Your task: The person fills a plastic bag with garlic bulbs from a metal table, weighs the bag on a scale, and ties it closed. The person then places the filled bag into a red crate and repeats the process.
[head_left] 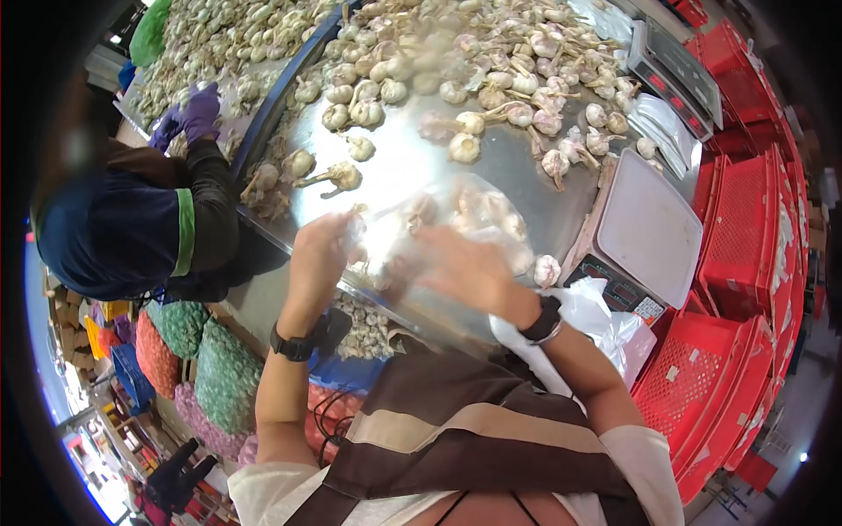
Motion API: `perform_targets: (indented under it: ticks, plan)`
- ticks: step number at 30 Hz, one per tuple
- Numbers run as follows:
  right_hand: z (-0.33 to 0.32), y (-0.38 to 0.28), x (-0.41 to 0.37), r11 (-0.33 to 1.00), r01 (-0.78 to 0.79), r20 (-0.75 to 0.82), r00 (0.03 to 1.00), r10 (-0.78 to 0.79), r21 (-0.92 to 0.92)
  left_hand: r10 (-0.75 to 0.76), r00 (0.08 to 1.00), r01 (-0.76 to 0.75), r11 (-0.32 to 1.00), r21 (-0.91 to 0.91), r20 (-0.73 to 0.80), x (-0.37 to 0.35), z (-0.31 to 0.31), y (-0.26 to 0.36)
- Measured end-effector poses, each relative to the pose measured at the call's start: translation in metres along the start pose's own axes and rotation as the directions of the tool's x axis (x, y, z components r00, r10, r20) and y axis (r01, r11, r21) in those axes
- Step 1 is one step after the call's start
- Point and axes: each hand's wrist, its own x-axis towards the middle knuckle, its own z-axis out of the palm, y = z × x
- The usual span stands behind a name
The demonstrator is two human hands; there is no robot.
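Note:
A clear plastic bag (491, 206) with garlic bulbs in it lies at the near edge of the metal table (395, 158). At the bag's left side, my left hand (326, 241) has its fingers curled at the bag's edge; glare hides what is between them. My right hand (460, 267) is over the bag's near side, its fingers spread and blurred by motion. Right of the bag sits a single garlic bulb (546, 271). Loose bulbs with stems (344, 176) lie beyond my left hand, and a large heap of garlic (526, 53) covers the far side.
A white-topped scale (649, 223) stands at the right, with another scale (675, 74) behind it. Red crates (745, 228) line the right side. White plastic bags (601, 316) lie by the near scale. At left, a co-worker (123, 228) in purple gloves handles garlic. Net sacks (226, 377) stand below.

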Motion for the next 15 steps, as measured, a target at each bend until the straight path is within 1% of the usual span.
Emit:
perform_targets:
  ticks: [1,2,3,4,5,6,7,8,9,10,11,12,13,14,15]
  plan:
    - [-0.007,0.013,-0.001,0.998,-0.057,0.056,0.997,0.057,-0.007,-0.004,0.998,0.018,0.976,-0.218,0.063,-0.005,0.004,0.009]
    - [-0.014,0.023,-0.003,0.994,-0.111,0.110,0.988,0.113,-0.019,0.005,0.992,0.050,0.905,-0.423,0.127,-0.007,0.007,0.013]
    - [-0.019,0.031,-0.007,0.993,-0.112,0.099,0.989,0.114,-0.023,0.103,0.984,-0.012,0.852,-0.524,0.146,-0.007,0.008,0.010]
    - [-0.024,0.037,-0.011,0.987,-0.090,0.157,0.981,0.111,-0.135,0.111,0.982,-0.016,0.853,-0.522,0.152,-0.005,0.013,0.009]
    - [-0.031,0.044,-0.014,0.968,-0.058,0.215,0.970,0.113,-0.245,0.232,0.957,-0.075,0.775,-0.628,0.173,-0.003,0.019,0.009]
    - [-0.038,0.050,-0.018,0.934,-0.061,0.195,0.971,0.137,-0.351,0.348,0.920,-0.118,0.681,-0.723,0.178,-0.001,0.024,0.009]
    - [-0.045,0.056,-0.022,0.890,-0.066,0.173,0.972,0.160,-0.450,0.299,0.950,-0.138,0.659,-0.739,0.090,-0.003,0.026,0.005]
    - [-0.061,0.055,-0.028,0.881,-0.073,0.120,0.982,0.145,-0.466,0.307,0.947,-0.141,0.660,-0.738,0.093,0.001,0.032,0.010]
    - [-0.081,0.048,-0.034,0.873,-0.081,0.070,0.989,0.131,-0.482,0.389,0.921,-0.260,0.667,-0.698,0.028,0.006,0.042,0.018]
    - [-0.096,0.045,-0.040,0.871,-0.085,0.063,0.989,0.132,-0.484,0.471,0.882,-0.374,0.662,-0.649,-0.028,0.008,0.049,0.025]
    - [-0.111,0.042,-0.046,0.841,-0.117,0.014,0.989,0.146,-0.529,0.445,0.894,-0.320,0.714,-0.622,0.052,0.008,0.051,0.035]
    - [-0.122,0.037,-0.049,0.807,-0.150,-0.034,0.987,0.160,-0.571,0.451,0.891,-0.320,0.712,-0.625,0.057,0.008,0.054,0.033]
    - [-0.130,0.029,-0.049,0.803,-0.157,-0.043,0.986,0.162,-0.574,0.476,0.862,-0.273,0.724,-0.633,0.173,0.008,0.057,0.028]
    - [-0.137,0.021,-0.048,0.931,-0.200,-0.012,0.978,0.207,-0.304,0.498,0.819,-0.226,0.738,-0.636,0.286,0.008,0.060,0.026]
    - [-0.142,0.015,-0.047,0.971,-0.237,0.032,0.971,0.237,-0.007,0.443,0.783,-0.177,0.831,-0.527,0.436,0.005,0.061,0.032]
